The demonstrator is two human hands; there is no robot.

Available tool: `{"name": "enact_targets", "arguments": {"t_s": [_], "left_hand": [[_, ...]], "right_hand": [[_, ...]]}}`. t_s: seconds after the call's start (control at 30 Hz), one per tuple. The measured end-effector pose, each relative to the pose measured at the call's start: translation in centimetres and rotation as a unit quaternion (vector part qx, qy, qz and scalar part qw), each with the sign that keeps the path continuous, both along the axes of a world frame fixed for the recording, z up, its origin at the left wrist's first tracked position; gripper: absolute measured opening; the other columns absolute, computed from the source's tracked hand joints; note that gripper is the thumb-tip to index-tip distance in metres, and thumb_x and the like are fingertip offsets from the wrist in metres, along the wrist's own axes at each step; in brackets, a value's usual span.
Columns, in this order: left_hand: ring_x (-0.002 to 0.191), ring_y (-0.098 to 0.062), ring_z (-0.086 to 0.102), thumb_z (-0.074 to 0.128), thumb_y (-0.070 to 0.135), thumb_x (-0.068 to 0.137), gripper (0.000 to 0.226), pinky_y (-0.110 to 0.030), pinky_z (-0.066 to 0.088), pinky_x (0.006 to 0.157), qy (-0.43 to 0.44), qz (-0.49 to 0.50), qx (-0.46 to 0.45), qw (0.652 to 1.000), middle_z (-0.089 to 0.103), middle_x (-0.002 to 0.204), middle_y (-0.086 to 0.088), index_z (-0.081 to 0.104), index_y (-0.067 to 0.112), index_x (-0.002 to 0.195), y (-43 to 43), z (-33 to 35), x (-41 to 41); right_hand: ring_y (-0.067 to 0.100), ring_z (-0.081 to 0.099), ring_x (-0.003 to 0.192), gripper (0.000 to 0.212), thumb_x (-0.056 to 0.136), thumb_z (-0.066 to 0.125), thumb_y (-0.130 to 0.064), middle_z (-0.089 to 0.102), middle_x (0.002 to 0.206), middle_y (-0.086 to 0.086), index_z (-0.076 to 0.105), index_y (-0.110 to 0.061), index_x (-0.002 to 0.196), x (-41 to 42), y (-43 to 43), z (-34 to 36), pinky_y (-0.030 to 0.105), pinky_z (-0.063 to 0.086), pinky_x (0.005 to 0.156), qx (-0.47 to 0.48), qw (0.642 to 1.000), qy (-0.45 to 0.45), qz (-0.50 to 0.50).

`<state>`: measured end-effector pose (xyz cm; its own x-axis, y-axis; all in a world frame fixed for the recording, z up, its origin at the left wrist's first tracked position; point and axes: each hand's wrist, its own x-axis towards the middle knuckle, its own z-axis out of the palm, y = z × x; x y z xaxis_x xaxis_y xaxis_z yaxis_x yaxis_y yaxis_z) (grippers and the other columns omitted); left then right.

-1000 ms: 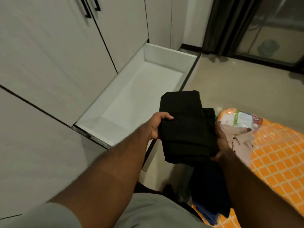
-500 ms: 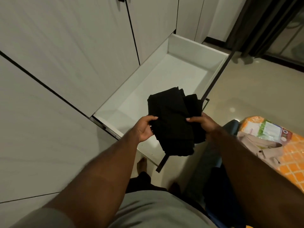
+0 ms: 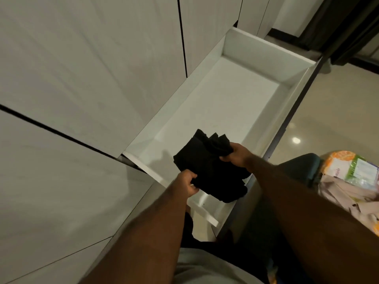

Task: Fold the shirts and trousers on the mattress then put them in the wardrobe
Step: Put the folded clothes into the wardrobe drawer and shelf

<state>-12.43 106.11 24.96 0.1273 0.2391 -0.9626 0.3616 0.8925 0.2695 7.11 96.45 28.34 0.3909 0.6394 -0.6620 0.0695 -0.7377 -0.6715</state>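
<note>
Left of your left hand: closed wardrobe doors (image 3: pixel 82 68), nothing to do there.

Left hand (image 3: pixel 187 184): fingers curled round the near-left edge of the folded black garment (image 3: pixel 209 169), thumb on top. Clamped on the cloth.

The garment hangs between both hands, over the near end of the open drawer (image 3: pixel 266 56). Looks clear of the drawer floor, going by the shadow under it. The fold is loose: the corners fan out on the far side, next to your right hand.

Right hand (image 3: pixel 235 154): pinching the far-right edge where those layers bunch up. Also clamped on the cloth.

Step in hand, as I read it: set the garment down in the drawer. To do it well:
- Lower both hands together and keep the stack level so the layers don't slide.
- Land it flat in the near corner, under your hands; the floor beyond them stays free for the rest.
- Let go with your left hand first and press the fanned corners down with your right before releasing.
- Keep the cloth inside the drawer wall just right of your right hand, or it will snag on closing.

Right of your right hand: beige shirt (image 3: pixel 348 193) unfolded on the orange mattress (image 3: pixel 333 157), a plastic packet (image 3: pixel 361 173) beside it. Likely next up.
</note>
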Motion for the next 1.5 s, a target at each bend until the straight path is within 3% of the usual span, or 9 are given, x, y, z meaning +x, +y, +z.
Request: {"name": "enact_targets", "arguments": {"t_s": [0.1, 0.2, 0.43, 0.7, 0.8, 0.97, 1.07, 1.27, 1.5], "left_hand": [[0.122, -0.036, 0.054, 0.045, -0.001, 0.102, 0.019, -0.048, 0.047, 0.108, 0.003, 0.0, -0.029, 1.0, 0.054, 0.104, -0.018, 0.051, 0.0, 0.12, 0.4, -1.1, 0.5], [0.114, -0.037, 0.054, 0.046, 0.001, 0.102, 0.028, -0.05, 0.047, 0.105, 0.022, -0.01, -0.031, 0.999, 0.054, 0.107, -0.017, 0.051, 0.003, 0.129, 1.2, -2.4, 0.5], [0.136, -0.043, 0.044, 0.048, 0.011, 0.101, 0.046, -0.062, 0.035, 0.114, 0.102, -0.068, -0.066, 0.99, 0.045, 0.147, -0.022, 0.044, 0.01, 0.147, 2.0, -6.0, 0.2], [0.138, -0.042, 0.041, 0.043, 0.021, 0.107, 0.029, -0.056, 0.032, 0.115, 0.125, -0.095, -0.117, 0.981, 0.051, 0.136, -0.02, 0.05, 0.005, 0.13, 2.5, -6.3, 1.4], [0.143, -0.046, 0.033, 0.06, 0.031, 0.099, 0.062, -0.057, 0.027, 0.12, 0.108, -0.135, -0.148, 0.974, 0.039, 0.152, -0.022, 0.034, 0.005, 0.149, 2.1, -7.2, 1.1], [0.138, -0.034, 0.043, 0.072, 0.038, 0.091, 0.08, -0.045, 0.037, 0.118, 0.087, -0.245, -0.15, 0.954, 0.047, 0.146, -0.011, 0.029, 0.014, 0.155, 1.2, -7.9, 0.7], [0.134, -0.043, 0.046, 0.067, 0.042, 0.093, 0.069, -0.055, 0.038, 0.114, 0.092, -0.205, -0.186, 0.956, 0.051, 0.141, -0.021, 0.041, 0.004, 0.144, 1.2, -8.3, 1.6], [0.129, -0.032, 0.053, 0.053, 0.043, 0.102, 0.055, -0.044, 0.041, 0.107, 0.045, -0.309, -0.026, 0.95, 0.058, 0.141, -0.011, 0.05, 0.006, 0.143, 5.9, -8.1, 4.1], [0.105, -0.027, 0.064, 0.052, 0.032, 0.103, 0.032, -0.037, 0.048, 0.087, 0.032, -0.319, 0.067, 0.945, 0.067, 0.121, -0.012, 0.059, 0.006, 0.121, 8.5, -7.5, 4.8]], "right_hand": [[0.032, 0.063, 0.113, 0.035, 0.093, 0.07, -0.012, 0.068, 0.117, 0.013, 0.065, -0.009, 0.128, 0.1, 1.2, -1.9, 0.037, 0.047, 0.094, -0.033, 0.998, -0.051, 0.02], [0.033, 0.062, 0.117, 0.039, 0.093, 0.071, -0.015, 0.068, 0.123, 0.015, 0.064, -0.009, 0.131, -0.1, 2.4, -3.9, 0.037, 0.047, 0.1, -0.058, 0.996, -0.064, 0.028], [0.03, 0.063, 0.117, 0.039, 0.092, 0.065, -0.009, 0.07, 0.123, 0.008, 0.066, -0.016, 0.13, -1.6, 4.0, -9.5, 0.033, 0.047, 0.099, -0.092, 0.993, -0.063, 0.035], [0.034, 0.063, 0.114, 0.035, 0.091, 0.059, -0.016, 0.07, 0.121, 0.008, 0.067, -0.022, 0.125, -3.1, 4.7, -13.3, 0.042, 0.05, 0.1, -0.143, 0.987, -0.063, 0.05], [0.034, 0.063, 0.114, 0.036, 0.093, 0.058, -0.014, 0.07, 0.123, 0.009, 0.067, -0.022, 0.127, -3.4, 4.2, -14.6, 0.039, 0.05, 0.098, -0.151, 0.985, -0.063, 0.046], [0.033, 0.056, 0.128, 0.049, 0.099, 0.056, -0.01, 0.062, 0.139, 0.013, 0.053, -0.021, 0.146, -3.2, 3.7, -16.6, 0.036, 0.043, 0.106, -0.177, 0.977, -0.018, 0.114], [0.038, 0.054, 0.127, 0.057, 0.101, 0.054, -0.031, 0.054, 0.14, 0.016, 0.034, -0.033, 0.154, -3.1, 3.3, -17.3, 0.048, 0.045, 0.107, -0.218, 0.968, -0.029, 0.121], [0.043, 0.041, 0.138, 0.087, 0.097, 0.062, -0.046, 0.032, 0.152, 0.021, 0.006, -0.028, 0.161, -1.6, 2.2, -17.0, 0.056, 0.042, 0.109, -0.262, 0.961, -0.07, 0.05], [0.035, 0.043, 0.141, 0.07, 0.101, 0.047, -0.06, 0.039, 0.158, 0.017, 0.033, -0.018, 0.156, 0.1, 0.8, -14.1, 0.047, 0.039, 0.115, -0.111, 0.977, 0.061, -0.169]]}}
